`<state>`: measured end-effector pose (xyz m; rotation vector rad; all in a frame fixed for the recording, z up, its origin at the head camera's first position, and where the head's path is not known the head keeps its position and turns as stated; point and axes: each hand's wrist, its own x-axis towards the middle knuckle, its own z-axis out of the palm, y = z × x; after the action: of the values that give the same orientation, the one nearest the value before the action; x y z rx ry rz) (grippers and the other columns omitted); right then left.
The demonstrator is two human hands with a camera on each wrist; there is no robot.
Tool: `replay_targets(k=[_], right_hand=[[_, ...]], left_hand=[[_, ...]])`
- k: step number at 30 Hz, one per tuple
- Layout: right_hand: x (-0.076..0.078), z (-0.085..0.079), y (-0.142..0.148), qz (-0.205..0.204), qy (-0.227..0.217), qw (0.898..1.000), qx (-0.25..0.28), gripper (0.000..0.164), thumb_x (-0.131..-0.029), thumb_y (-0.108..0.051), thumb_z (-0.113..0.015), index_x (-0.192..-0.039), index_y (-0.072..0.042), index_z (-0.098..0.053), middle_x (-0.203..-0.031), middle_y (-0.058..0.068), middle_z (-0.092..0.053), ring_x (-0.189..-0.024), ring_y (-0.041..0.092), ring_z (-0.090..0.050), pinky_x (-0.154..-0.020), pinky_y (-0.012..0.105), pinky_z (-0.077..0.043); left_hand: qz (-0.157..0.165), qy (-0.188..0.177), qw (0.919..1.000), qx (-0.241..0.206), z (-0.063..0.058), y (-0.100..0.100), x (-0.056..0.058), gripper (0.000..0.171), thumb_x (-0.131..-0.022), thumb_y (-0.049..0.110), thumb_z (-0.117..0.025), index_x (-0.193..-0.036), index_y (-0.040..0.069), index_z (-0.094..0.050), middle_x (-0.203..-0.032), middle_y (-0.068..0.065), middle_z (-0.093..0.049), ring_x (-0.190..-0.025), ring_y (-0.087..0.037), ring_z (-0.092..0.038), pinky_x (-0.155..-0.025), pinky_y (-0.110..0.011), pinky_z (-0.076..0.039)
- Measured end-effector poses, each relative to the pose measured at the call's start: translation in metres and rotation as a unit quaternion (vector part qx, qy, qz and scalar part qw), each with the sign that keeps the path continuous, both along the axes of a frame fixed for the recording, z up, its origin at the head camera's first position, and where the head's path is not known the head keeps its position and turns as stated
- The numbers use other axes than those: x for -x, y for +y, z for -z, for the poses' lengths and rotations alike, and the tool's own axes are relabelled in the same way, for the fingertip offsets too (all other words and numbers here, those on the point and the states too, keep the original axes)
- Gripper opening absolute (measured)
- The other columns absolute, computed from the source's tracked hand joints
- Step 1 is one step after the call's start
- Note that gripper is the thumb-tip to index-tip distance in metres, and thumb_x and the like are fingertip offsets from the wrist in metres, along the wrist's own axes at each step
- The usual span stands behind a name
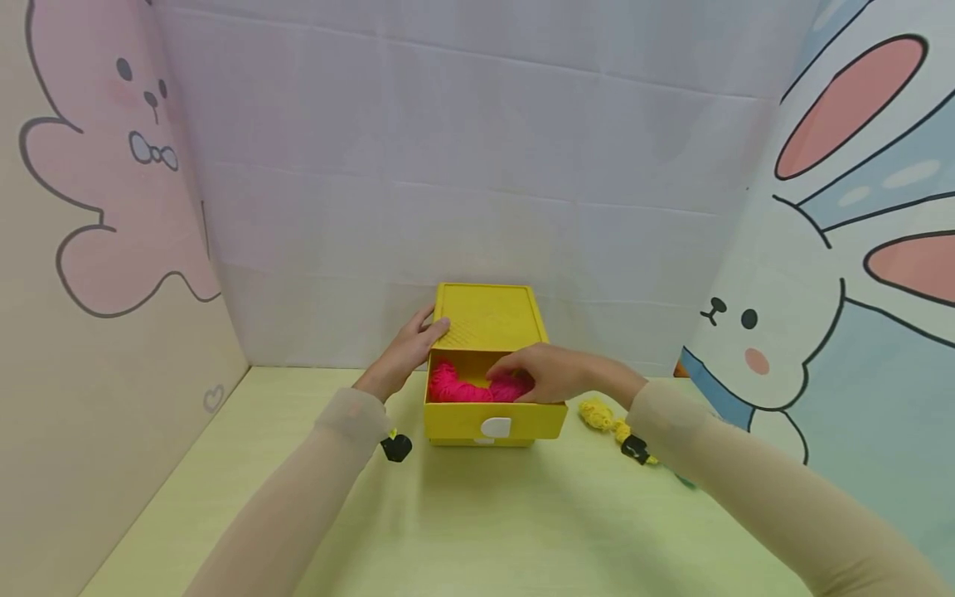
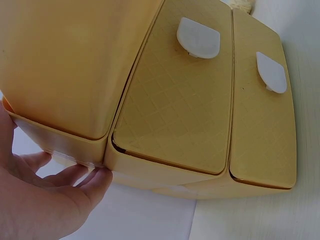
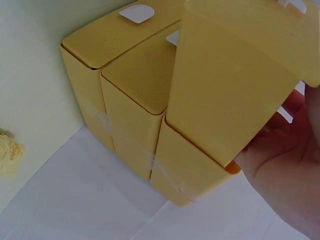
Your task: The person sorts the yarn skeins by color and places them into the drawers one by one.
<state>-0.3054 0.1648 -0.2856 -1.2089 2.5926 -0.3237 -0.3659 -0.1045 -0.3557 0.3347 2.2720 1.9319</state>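
Observation:
A yellow three-tier drawer cabinet (image 2: 172, 85) stands against the back wall, its top drawer (image 1: 451, 421) pulled out. Inside that drawer lies a bundle of bright pink yarn (image 1: 462, 391). My right hand (image 1: 548, 373) reaches in over the drawer's right side, thumb and fingers around the right end of the yarn. The drawer wall hides its fingertips in the right wrist view. At the cabinet's upper left edge, my left hand (image 1: 406, 352) holds the corner, thumb on the top and fingers against the side. Both lower drawers are closed, with white tabs (image 2: 198, 38) on their fronts.
Yellow yarn (image 1: 597, 414) lies on the pale table right of the cabinet, near a black piece (image 1: 636, 449) partly behind my right sleeve. Another black piece (image 1: 396, 448) sits beside my left sleeve. Walls with cartoon rabbits enclose the table at both sides.

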Motion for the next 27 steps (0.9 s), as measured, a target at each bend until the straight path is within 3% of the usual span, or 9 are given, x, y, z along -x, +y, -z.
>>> replay_targets(k=[7,14,23,27], right_hand=[[0.0,-0.002,0.006,-0.007,-0.004,0.999,0.031,0.048,-0.102,-0.021,-0.075,-0.146,-0.006,-0.064,-0.138,0.004,-0.069,-0.113,0.017,-0.065,-0.105,0.04,-0.056],[-0.003,-0.009,0.016,0.006,-0.006,0.997,0.077,0.049,-0.102,-0.022,-0.075,-0.145,-0.003,-0.063,-0.141,0.009,-0.068,-0.126,0.026,-0.067,-0.112,0.047,-0.052],[-0.015,-0.014,0.042,0.027,0.002,0.989,0.147,0.042,-0.103,-0.016,-0.071,-0.142,-0.001,-0.065,-0.137,0.017,-0.068,-0.122,0.039,-0.067,-0.101,0.05,-0.059],[-0.019,-0.014,0.054,0.041,0.024,0.985,0.165,0.039,-0.103,-0.016,-0.073,-0.139,-0.004,-0.067,-0.134,0.013,-0.071,-0.119,0.034,-0.069,-0.099,0.046,-0.061]], left_hand=[[0.001,0.0,1.0,0.0,0.001,0.0,0.001,0.073,-0.112,0.045,-0.051,-0.173,0.023,-0.015,-0.165,-0.018,-0.038,-0.147,-0.038,-0.048,-0.124,-0.057,-0.036],[-0.001,-0.002,1.0,0.001,0.002,0.0,0.003,0.073,-0.112,0.046,-0.05,-0.173,0.024,-0.015,-0.166,-0.019,-0.037,-0.147,-0.038,-0.048,-0.124,-0.056,-0.035],[-0.002,-0.002,1.0,0.002,0.001,-0.001,0.001,0.074,-0.112,0.047,-0.051,-0.173,0.025,-0.015,-0.165,-0.018,-0.039,-0.147,-0.037,-0.048,-0.124,-0.057,-0.035],[0.0,-0.001,1.0,-0.002,0.0,-0.001,0.0,0.073,-0.112,0.046,-0.051,-0.172,0.024,-0.016,-0.165,-0.018,-0.039,-0.146,-0.038,-0.049,-0.124,-0.057,-0.036]])
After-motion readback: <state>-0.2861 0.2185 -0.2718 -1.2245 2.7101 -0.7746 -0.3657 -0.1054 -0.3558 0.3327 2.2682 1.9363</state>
